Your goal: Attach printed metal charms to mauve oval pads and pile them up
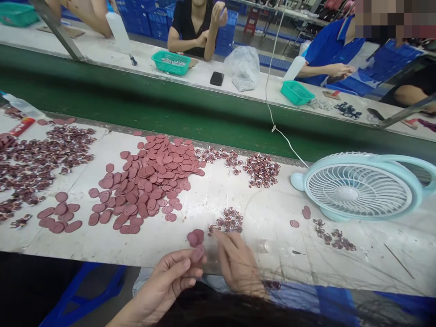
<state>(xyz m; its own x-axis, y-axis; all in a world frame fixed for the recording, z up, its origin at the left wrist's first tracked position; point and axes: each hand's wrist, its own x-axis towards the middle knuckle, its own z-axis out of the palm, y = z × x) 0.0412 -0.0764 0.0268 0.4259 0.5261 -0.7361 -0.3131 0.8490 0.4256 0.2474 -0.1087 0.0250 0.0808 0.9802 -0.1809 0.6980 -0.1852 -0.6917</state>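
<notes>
My left hand [170, 277] pinches a dull-red oval disc [197, 254] between thumb and fingers, just past the table's near edge. Right behind it lies a small cluster of similar discs [195, 237]. My right hand [237, 261] reaches to a small heap of dark-red and white pieces [230, 220]. Its fingers are drawn together at the heap's near left side, and what they hold, if anything, is hidden. A large pile of red oval discs [153, 172] spreads to the left, with a smaller group of discs [60, 213] beyond it.
A light-blue fan [361, 188] stands at the right, its white cord [269, 100] running upward. More dark-red pieces [261, 170] are heaped at the table's back, others [44, 159] at far left. A green belt [204, 118] separates this table from co-workers [194, 27] opposite.
</notes>
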